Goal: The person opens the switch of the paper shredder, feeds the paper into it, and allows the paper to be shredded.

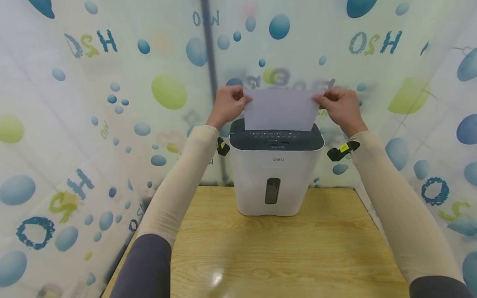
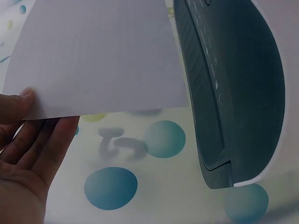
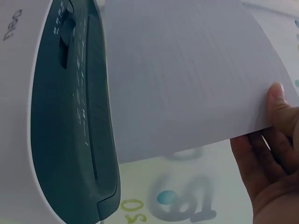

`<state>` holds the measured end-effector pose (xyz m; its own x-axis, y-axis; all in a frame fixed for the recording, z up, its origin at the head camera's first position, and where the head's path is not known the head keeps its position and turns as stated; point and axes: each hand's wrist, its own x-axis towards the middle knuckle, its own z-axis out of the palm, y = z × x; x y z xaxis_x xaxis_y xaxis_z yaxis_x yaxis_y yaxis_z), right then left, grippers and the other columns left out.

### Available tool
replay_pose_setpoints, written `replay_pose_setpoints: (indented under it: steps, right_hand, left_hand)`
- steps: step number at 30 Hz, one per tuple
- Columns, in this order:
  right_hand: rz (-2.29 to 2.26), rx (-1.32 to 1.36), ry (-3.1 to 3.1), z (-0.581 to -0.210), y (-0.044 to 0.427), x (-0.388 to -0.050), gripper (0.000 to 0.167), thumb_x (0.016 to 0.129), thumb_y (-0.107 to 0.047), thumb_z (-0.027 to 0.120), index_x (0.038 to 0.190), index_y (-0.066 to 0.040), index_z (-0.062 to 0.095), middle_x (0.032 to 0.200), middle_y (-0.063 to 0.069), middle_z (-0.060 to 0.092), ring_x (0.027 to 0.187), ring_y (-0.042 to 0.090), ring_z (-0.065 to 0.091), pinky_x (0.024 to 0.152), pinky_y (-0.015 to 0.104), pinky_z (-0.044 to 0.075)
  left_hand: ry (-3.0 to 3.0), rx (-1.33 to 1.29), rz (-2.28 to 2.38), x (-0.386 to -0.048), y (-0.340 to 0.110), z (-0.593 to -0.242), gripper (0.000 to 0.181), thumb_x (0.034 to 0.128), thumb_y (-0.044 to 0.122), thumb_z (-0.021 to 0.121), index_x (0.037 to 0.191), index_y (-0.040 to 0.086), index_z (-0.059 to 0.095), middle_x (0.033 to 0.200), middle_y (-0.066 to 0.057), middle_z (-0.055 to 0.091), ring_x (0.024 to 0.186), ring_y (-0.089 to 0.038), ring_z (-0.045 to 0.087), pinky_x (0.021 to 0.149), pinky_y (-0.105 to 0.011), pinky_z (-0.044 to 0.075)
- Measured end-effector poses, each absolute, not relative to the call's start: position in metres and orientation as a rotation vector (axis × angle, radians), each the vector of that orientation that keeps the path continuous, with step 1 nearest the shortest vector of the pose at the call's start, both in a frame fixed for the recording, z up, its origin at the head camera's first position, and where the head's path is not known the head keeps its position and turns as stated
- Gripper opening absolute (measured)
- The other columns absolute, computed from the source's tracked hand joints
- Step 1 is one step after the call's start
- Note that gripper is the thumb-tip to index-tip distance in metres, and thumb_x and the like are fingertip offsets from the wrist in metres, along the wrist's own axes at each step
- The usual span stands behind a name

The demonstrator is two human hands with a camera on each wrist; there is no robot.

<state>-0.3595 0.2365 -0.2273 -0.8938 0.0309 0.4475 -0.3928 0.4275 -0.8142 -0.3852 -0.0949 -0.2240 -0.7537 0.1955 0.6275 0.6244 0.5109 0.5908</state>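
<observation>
A white sheet of paper [image 1: 281,109] stands upright at the top of a paper shredder [image 1: 275,178] with a white body and dark top. My left hand [image 1: 229,104] pinches the sheet's upper left corner between thumb and fingers. At the opposite upper corner, my right hand [image 1: 340,107] pinches it the same way. In the left wrist view the lower edge of the paper [image 2: 107,60] meets the back of the dark shredder top [image 2: 247,93]. From the frames I cannot tell how deep the edge sits in the slot, which the top hides.
The shredder stands near the back edge of a wooden table [image 1: 283,256]. Behind and beside it hangs a patterned curtain [image 1: 112,136] with blue and green spots. Both wrists carry small black cameras.
</observation>
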Motion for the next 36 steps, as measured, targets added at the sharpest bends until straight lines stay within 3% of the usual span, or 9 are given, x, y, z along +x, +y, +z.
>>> replay_pose_setpoints:
  steps: [8, 12, 16, 22, 25, 29, 32, 36]
  right_hand:
    - [1.491, 0.353, -2.356, -0.229, 0.237, -0.381, 0.026, 0.092, -0.034, 0.077, 0.092, -0.008, 0.076, 0.084, -0.014, 0.073, 0.081, 0.002, 0.071, 0.079, 0.017, 0.054]
    - [1.491, 0.356, -2.362, -0.233, 0.241, -0.394, 0.031, 0.092, -0.035, 0.077, 0.091, -0.003, 0.074, 0.083, -0.013, 0.072, 0.081, 0.002, 0.071, 0.084, 0.022, 0.055]
    - [1.516, 0.344, -2.359, -0.238, 0.242, -0.405, 0.026, 0.092, -0.035, 0.077, 0.088, -0.010, 0.076, 0.085, -0.011, 0.073, 0.080, 0.000, 0.072, 0.094, 0.032, 0.056]
    - [1.572, 0.313, -2.354, -0.244, 0.240, -0.415, 0.022, 0.091, -0.034, 0.077, 0.086, -0.012, 0.075, 0.082, -0.014, 0.076, 0.077, -0.002, 0.072, 0.101, 0.037, 0.055]
    - [1.583, 0.314, -2.349, -0.247, 0.241, -0.418, 0.022, 0.091, -0.032, 0.077, 0.087, -0.011, 0.075, 0.079, -0.016, 0.076, 0.076, -0.003, 0.073, 0.099, 0.033, 0.056]
    - [1.613, 0.332, -2.332, -0.251, 0.241, -0.421, 0.025, 0.091, -0.030, 0.078, 0.086, -0.005, 0.074, 0.076, -0.016, 0.075, 0.075, -0.001, 0.073, 0.085, 0.020, 0.056]
    - [1.628, 0.347, -2.325, -0.254, 0.241, -0.423, 0.026, 0.091, -0.030, 0.078, 0.085, -0.005, 0.074, 0.077, -0.014, 0.076, 0.075, -0.001, 0.073, 0.079, 0.017, 0.055]
    - [1.591, 0.353, -2.342, -0.256, 0.240, -0.423, 0.023, 0.092, -0.031, 0.078, 0.085, -0.009, 0.076, 0.082, -0.010, 0.077, 0.075, -0.001, 0.073, 0.081, 0.019, 0.057]
  left_hand:
    - [-2.358, -0.563, -1.148, -0.404, -0.092, -0.226, 0.020, 0.0993, 0.020, 0.067, 0.083, 0.009, 0.073, 0.090, -0.008, 0.076, 0.081, -0.015, 0.066, 0.072, -0.026, 0.045]
    - [-2.390, -0.541, -1.166, -0.412, -0.088, -0.228, 0.030, 0.1003, 0.020, 0.065, 0.073, 0.009, 0.064, 0.082, -0.008, 0.072, 0.076, -0.016, 0.061, 0.068, -0.027, 0.040]
    - [-2.409, -0.531, -1.196, -0.418, -0.085, -0.231, 0.039, 0.1009, 0.020, 0.064, 0.066, 0.011, 0.049, 0.071, -0.008, 0.063, 0.069, -0.018, 0.049, 0.065, -0.029, 0.033]
    - [-2.442, -0.492, -1.193, -0.425, -0.084, -0.232, 0.035, 0.1012, 0.019, 0.063, 0.069, 0.011, 0.052, 0.073, -0.005, 0.063, 0.075, -0.020, 0.052, 0.067, -0.029, 0.036]
    - [-2.459, -0.481, -1.186, -0.427, -0.083, -0.234, 0.036, 0.1013, 0.020, 0.063, 0.069, 0.011, 0.051, 0.068, -0.004, 0.056, 0.072, -0.020, 0.047, 0.066, -0.029, 0.036]
    - [-2.477, -0.455, -1.171, -0.429, -0.084, -0.236, 0.038, 0.1011, 0.022, 0.063, 0.068, 0.012, 0.047, 0.063, -0.003, 0.042, 0.069, -0.019, 0.039, 0.065, -0.029, 0.035]
    - [-2.483, -0.445, -1.157, -0.430, -0.084, -0.238, 0.040, 0.1010, 0.022, 0.064, 0.067, 0.012, 0.045, 0.062, -0.002, 0.036, 0.067, -0.019, 0.036, 0.064, -0.029, 0.034]
    - [-2.486, -0.449, -1.146, -0.430, -0.085, -0.242, 0.041, 0.1009, 0.024, 0.064, 0.067, 0.013, 0.044, 0.061, -0.001, 0.034, 0.065, -0.018, 0.033, 0.064, -0.030, 0.034]
